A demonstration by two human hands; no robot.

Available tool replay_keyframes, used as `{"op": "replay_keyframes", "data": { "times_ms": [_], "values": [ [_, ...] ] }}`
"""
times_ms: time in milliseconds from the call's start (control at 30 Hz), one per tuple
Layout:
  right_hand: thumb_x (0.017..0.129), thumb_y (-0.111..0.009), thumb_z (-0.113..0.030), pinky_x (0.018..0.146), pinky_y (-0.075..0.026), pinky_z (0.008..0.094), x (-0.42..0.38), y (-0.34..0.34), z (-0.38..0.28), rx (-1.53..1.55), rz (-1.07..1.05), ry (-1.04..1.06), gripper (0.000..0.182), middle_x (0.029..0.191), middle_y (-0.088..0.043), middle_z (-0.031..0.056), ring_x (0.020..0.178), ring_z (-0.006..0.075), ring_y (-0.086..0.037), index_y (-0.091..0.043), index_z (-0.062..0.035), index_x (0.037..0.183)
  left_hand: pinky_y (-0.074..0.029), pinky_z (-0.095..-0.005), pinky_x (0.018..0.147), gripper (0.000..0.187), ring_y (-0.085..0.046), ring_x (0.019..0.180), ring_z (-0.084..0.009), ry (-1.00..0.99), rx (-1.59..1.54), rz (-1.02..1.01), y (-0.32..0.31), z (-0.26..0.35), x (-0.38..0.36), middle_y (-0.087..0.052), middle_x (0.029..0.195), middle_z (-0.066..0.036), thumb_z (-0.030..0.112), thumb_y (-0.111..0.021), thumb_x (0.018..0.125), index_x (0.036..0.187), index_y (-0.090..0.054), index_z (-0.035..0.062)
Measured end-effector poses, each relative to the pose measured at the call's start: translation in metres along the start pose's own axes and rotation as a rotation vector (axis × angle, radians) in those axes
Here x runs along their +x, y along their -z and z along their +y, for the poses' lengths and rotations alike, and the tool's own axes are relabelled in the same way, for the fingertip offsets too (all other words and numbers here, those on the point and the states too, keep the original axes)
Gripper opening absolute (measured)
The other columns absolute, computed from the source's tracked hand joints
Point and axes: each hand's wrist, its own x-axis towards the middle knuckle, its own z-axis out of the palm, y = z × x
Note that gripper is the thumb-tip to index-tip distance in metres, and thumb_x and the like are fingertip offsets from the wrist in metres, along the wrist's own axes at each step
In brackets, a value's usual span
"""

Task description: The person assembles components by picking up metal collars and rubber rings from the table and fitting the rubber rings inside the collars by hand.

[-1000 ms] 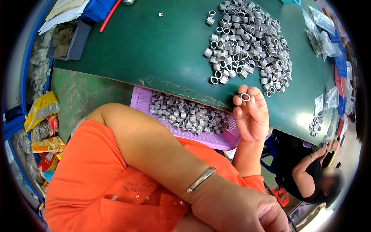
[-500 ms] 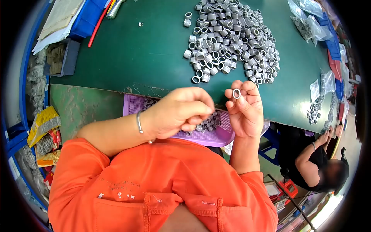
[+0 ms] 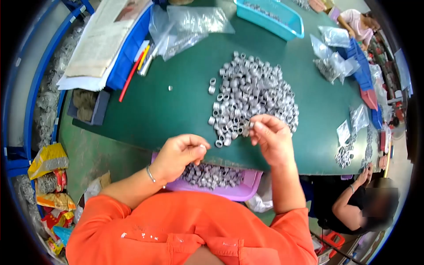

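A heap of small grey metal rings (image 3: 258,88) is spread on the green table (image 3: 185,115). My right hand (image 3: 274,139) reaches to the near side of the heap, thumb and fingers pinched on a metal ring (image 3: 251,126). Closer to the table's front edge, my left hand (image 3: 180,158) is closed, with thumb and forefinger pressed together. A tiny pale spot shows at those fingertips, too small to name. Below the edge, a purple basket (image 3: 247,193) holds many more rings, partly hidden by my left hand and orange clothing.
A turquoise basket (image 3: 276,28) stands at the far side. Clear plastic bags (image 3: 198,20), pens (image 3: 132,73) and a blue tray with papers (image 3: 97,39) lie at the back left. Two other people (image 3: 353,203) sit along the right. Blue shelving (image 3: 28,101) lines the left.
My right hand has gone from holding a ring up before me to the heap. My left hand has moved left, apart from it. The view has tilted up, showing more table.
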Motion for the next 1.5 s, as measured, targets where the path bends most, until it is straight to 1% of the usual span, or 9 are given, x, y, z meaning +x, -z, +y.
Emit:
{"op": "replay_keyframes", "data": {
  "times_ms": [100,300,400,667,867,1100,1367,1433,1500],
  "values": [
    [0.083,-0.063,-0.009,0.059,-0.048,0.0243,0.056,0.0,-0.047,-0.178,0.149,0.123,0.02,0.08,-0.063,0.0077,0.068,0.0143,-0.059,-0.06,0.0051,0.097,-0.045,-0.0207,0.061,0.012,-0.054,0.069,-0.0103,0.038,-0.037,0.061,0.004,0.005,-0.001,-0.056,0.082,-0.003,0.0,-0.06,0.083,0.095,-0.06,-0.0016],
    [0.085,-0.058,-0.004,0.078,-0.055,0.0308,0.201,0.04,-0.122,0.164,0.288,0.511,0.02,0.093,-0.059,0.0139,0.084,0.0242,-0.062,-0.053,0.009,0.099,-0.051,-0.0254,0.07,0.011,-0.061,0.082,-0.0157,0.044,-0.242,0.146,0.006,0.011,-0.002,-0.061,0.093,-0.009,0.0,-0.057,0.085,0.096,-0.06,-0.0019],
    [0.087,-0.051,0.0,0.078,-0.056,0.0309,0.237,0.068,-0.132,0.203,0.338,0.473,0.02,0.097,-0.057,0.0182,0.087,0.0286,-0.062,-0.046,0.0141,0.101,-0.052,-0.027,0.074,0.015,-0.062,0.086,-0.0175,0.024,-0.204,0.149,0.006,0.015,0.0,-0.061,0.098,-0.012,0.0,-0.056,0.086,0.101,-0.055,-0.0013],
    [0.087,-0.054,-0.002,0.058,-0.049,0.0216,0.038,-0.039,-0.019,-0.454,-0.077,0.134,0.018,0.088,-0.062,0.0065,0.075,0.0115,-0.061,-0.059,0.0027,0.104,-0.049,-0.0257,0.082,0.032,-0.06,0.091,-0.0145,-0.391,0.08,0.103,-0.001,0.001,0.01,-0.061,0.1,-0.012,-0.009,-0.06,0.08,0.108,-0.049,-0.0002],
    [0.093,-0.047,-0.008,0.054,-0.05,0.0225,-0.023,-0.052,0.038,0.06,-0.074,-0.098,0.018,0.086,-0.062,0.0096,0.068,0.0127,-0.06,-0.055,0.004,0.104,-0.046,-0.0225,0.072,0.041,-0.057,0.082,-0.0098,-0.493,0.451,0.081,-0.003,-0.006,0.007,-0.062,0.098,-0.01,-0.009,-0.063,0.077,0.113,-0.047,0.0015],
    [0.094,-0.049,-0.017,0.051,-0.047,0.0204,-0.029,-0.05,0.043,0.048,-0.1,-0.223,0.023,0.08,-0.063,0.0073,0.063,0.0108,-0.06,-0.059,0.0034,0.095,-0.047,-0.0234,0.074,0.039,-0.056,0.082,-0.0101,-0.477,0.46,0.044,-0.006,-0.013,0.0,-0.062,0.099,-0.01,-0.009,-0.063,0.078,0.113,-0.048,0.0006],
    [0.079,-0.063,0.008,0.066,-0.05,0.0224,-0.044,-0.057,0.059,-0.017,-0.019,0.127,0.019,0.092,-0.063,0.0112,0.079,0.0123,-0.061,-0.055,0.0027,0.096,-0.049,-0.0254,0.077,0.033,-0.058,0.087,-0.0117,-0.451,0.519,0.037,-0.007,-0.008,-0.003,-0.061,0.098,-0.01,-0.01,-0.063,0.077,0.107,-0.053,-0.0017],
    [0.077,-0.063,0.01,0.069,-0.05,0.0239,-0.046,-0.055,0.067,-0.175,0.016,0.347,0.029,0.096,-0.062,0.0132,0.082,0.0133,-0.061,-0.049,0.0017,0.101,-0.05,-0.0248,0.077,0.031,-0.059,0.087,-0.0119,-0.128,0.27,-0.061,-0.008,-0.005,-0.004,-0.06,0.098,-0.009,-0.009,-0.064,0.077,0.106,-0.054,-0.0034],
    [0.076,-0.064,0.01,0.069,-0.051,0.0242,-0.046,-0.054,0.075,-0.258,0.023,0.472,0.03,0.095,-0.062,0.0133,0.081,0.0139,-0.061,-0.049,0.0012,0.101,-0.05,-0.0246,0.078,0.031,-0.059,0.087,-0.012,-0.096,0.214,-0.066,-0.01,-0.007,-0.006,-0.06,0.097,-0.009,-0.008,-0.064,0.077,0.106,-0.054,-0.0041]
  ]
}}
